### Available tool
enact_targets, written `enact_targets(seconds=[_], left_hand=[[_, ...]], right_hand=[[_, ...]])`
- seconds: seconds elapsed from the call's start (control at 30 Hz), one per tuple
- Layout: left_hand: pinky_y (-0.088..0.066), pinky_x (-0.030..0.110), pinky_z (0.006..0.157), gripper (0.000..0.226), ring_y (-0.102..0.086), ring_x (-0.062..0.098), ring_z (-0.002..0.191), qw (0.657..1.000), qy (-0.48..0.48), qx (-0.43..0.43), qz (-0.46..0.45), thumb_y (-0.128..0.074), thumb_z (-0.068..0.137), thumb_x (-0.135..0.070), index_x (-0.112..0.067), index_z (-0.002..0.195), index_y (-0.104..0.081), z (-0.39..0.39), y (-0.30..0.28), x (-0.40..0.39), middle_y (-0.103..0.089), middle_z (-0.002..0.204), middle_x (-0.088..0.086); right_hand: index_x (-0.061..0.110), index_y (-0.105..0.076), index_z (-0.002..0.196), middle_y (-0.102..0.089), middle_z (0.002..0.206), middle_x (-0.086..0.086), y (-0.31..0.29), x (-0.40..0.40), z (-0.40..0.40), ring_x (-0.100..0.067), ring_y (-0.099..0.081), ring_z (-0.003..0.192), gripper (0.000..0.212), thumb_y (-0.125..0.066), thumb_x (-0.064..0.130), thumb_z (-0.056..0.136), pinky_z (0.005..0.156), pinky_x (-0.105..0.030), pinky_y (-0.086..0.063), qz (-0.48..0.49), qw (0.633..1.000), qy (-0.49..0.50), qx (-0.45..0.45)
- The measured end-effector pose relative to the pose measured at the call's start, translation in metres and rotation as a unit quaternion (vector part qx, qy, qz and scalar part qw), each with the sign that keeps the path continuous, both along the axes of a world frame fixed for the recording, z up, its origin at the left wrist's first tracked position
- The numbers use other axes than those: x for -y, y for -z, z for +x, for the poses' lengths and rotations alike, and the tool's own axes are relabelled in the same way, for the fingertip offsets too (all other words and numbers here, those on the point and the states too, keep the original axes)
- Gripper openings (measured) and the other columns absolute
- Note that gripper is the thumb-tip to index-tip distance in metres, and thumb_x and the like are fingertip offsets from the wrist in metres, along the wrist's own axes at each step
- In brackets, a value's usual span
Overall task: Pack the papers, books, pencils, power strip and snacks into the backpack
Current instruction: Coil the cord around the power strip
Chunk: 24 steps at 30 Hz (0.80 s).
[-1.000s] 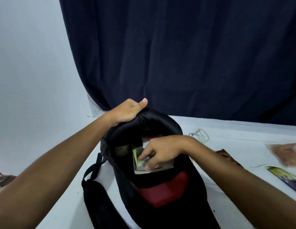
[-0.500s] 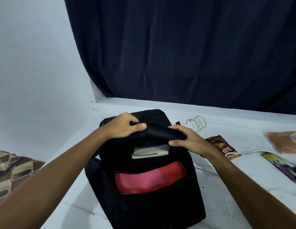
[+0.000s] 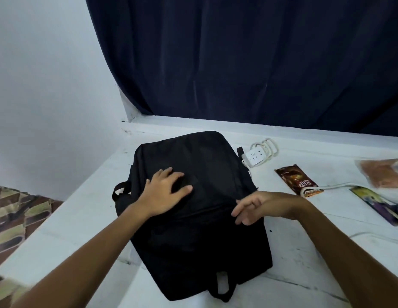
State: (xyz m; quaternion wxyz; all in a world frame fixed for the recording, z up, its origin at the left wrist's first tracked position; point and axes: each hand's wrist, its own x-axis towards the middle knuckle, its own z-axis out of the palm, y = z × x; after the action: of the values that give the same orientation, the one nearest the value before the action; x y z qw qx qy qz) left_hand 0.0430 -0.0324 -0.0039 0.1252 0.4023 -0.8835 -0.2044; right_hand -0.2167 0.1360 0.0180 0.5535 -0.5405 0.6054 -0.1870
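Note:
The black backpack (image 3: 207,170) lies flat on the white table (image 3: 304,252), its opening folded over so nothing inside shows. My left hand (image 3: 163,193) rests flat on the bag's upper part with fingers spread. My right hand (image 3: 258,206) hovers at the bag's right edge, fingers loose and holding nothing. A white power strip (image 3: 256,156) with coiled cord sits just past the bag's top right corner. A brown snack packet (image 3: 298,182) lies to the right of the bag.
Farther right are a clear bag with orange contents (image 3: 384,175) and a purple and yellow flat packet (image 3: 379,204). A white cord (image 3: 340,186) runs between them. A dark curtain (image 3: 249,58) hangs behind the table. Patterned fabric (image 3: 13,218) lies at the left.
The backpack went from upright and open, with books showing, to lying flat with its flap down. My left hand now presses on top; my right hand let go of the flap.

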Motion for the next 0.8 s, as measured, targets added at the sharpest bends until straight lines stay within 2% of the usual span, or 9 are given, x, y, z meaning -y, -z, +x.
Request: enact_targets(seconds=[0.07, 0.1, 0.17, 0.27, 0.37, 0.47, 0.57, 0.7, 0.8], left_hand=[[0.001, 0.061, 0.117, 0.072, 0.004, 0.024, 0.151, 0.995, -0.012, 0.102, 0.017, -0.04, 0.088, -0.072, -0.04, 0.15, -0.026, -0.005, 0.017, -0.007, -0.004, 0.164, -0.001], [0.004, 0.063, 0.116, 0.073, 0.009, 0.024, 0.151, 0.993, -0.015, 0.114, 0.012, -0.039, 0.088, -0.072, -0.04, 0.151, -0.021, -0.01, 0.024, -0.009, 0.002, 0.164, -0.002], [0.0, 0.064, 0.114, 0.07, 0.001, 0.027, 0.15, 0.995, -0.045, 0.091, -0.01, -0.043, 0.089, -0.069, -0.037, 0.149, -0.027, -0.016, 0.027, -0.012, -0.006, 0.164, 0.002], [-0.021, 0.057, 0.113, 0.055, -0.03, 0.031, 0.138, 0.992, -0.091, 0.001, -0.092, -0.054, 0.09, -0.057, -0.024, 0.133, -0.053, -0.036, 0.011, -0.017, -0.044, 0.145, 0.007], [-0.035, 0.046, 0.101, 0.041, -0.042, 0.027, 0.124, 0.99, -0.032, -0.06, -0.12, -0.06, 0.09, -0.046, -0.019, 0.119, -0.062, -0.077, -0.016, -0.019, -0.057, 0.127, 0.003], [-0.044, 0.043, 0.096, 0.035, -0.049, 0.025, 0.116, 0.991, 0.057, -0.068, -0.1, -0.064, 0.088, -0.039, -0.017, 0.114, -0.063, -0.141, -0.031, -0.013, -0.061, 0.118, 0.002], [-0.048, 0.04, 0.092, 0.036, -0.054, 0.023, 0.111, 0.995, 0.084, -0.044, -0.033, -0.067, 0.084, -0.036, -0.019, 0.115, -0.061, -0.218, -0.036, 0.0, -0.062, 0.111, 0.002], [-0.042, 0.042, 0.098, 0.069, -0.047, 0.03, 0.123, 0.991, 0.059, 0.102, -0.061, -0.07, 0.08, -0.049, -0.022, 0.138, -0.043, -0.313, -0.019, 0.017, -0.055, 0.13, 0.008], [-0.042, 0.046, 0.098, 0.088, -0.044, 0.035, 0.122, 0.986, 0.045, 0.162, -0.016, -0.076, 0.07, -0.058, -0.026, 0.141, -0.033, -0.35, 0.006, 0.021, -0.044, 0.131, 0.01]], right_hand=[[0.012, -0.071, 0.11, -0.075, 0.103, -0.003, 0.009, 0.001, 0.007, -0.014, -0.06, 0.117, 0.026, -0.071, 0.011, 0.084, 0.102, -0.023, -0.042, -0.036, 0.997, 0.054, -0.033], [0.013, -0.072, 0.107, -0.075, 0.101, -0.004, 0.012, -0.001, 0.008, -0.014, -0.064, 0.111, 0.023, -0.07, 0.009, 0.085, 0.102, -0.025, -0.043, -0.058, 0.994, 0.083, -0.034], [0.011, -0.07, 0.104, -0.075, 0.097, -0.007, 0.014, -0.003, 0.006, -0.017, -0.069, 0.1, 0.02, -0.067, 0.004, 0.086, 0.097, -0.026, -0.048, -0.099, 0.985, 0.14, -0.01], [0.006, -0.068, 0.101, -0.075, 0.092, -0.012, 0.013, -0.003, -0.009, -0.022, -0.07, 0.092, 0.018, -0.061, -0.003, 0.087, 0.083, -0.024, -0.052, -0.159, 0.954, 0.255, 0.012], [0.006, -0.066, 0.095, -0.074, 0.09, -0.015, 0.01, 0.001, -0.036, -0.027, -0.07, 0.084, 0.014, -0.058, -0.003, 0.089, 0.071, -0.028, -0.053, -0.173, 0.913, 0.368, 0.03], [0.005, -0.064, 0.091, -0.07, 0.089, -0.018, 0.009, 0.009, -0.069, -0.026, -0.067, 0.071, 0.016, -0.053, -0.006, 0.089, 0.063, -0.027, -0.051, -0.178, 0.882, 0.433, 0.054], [0.004, -0.064, 0.091, -0.068, 0.087, -0.018, 0.011, 0.017, -0.102, -0.026, -0.064, 0.07, 0.013, -0.054, -0.005, 0.089, 0.056, -0.022, -0.052, -0.175, 0.873, 0.447, 0.083], [0.003, -0.064, 0.094, -0.068, 0.085, -0.016, 0.016, 0.026, -0.144, -0.024, -0.064, 0.072, 0.01, -0.059, -0.002, 0.087, 0.069, -0.031, -0.051, -0.153, 0.88, 0.438, 0.103], [0.004, -0.064, 0.094, -0.067, 0.082, -0.015, 0.022, 0.032, -0.167, -0.022, -0.065, 0.07, 0.011, -0.063, 0.0, 0.085, 0.067, -0.032, -0.048, -0.149, 0.88, 0.438, 0.113]])
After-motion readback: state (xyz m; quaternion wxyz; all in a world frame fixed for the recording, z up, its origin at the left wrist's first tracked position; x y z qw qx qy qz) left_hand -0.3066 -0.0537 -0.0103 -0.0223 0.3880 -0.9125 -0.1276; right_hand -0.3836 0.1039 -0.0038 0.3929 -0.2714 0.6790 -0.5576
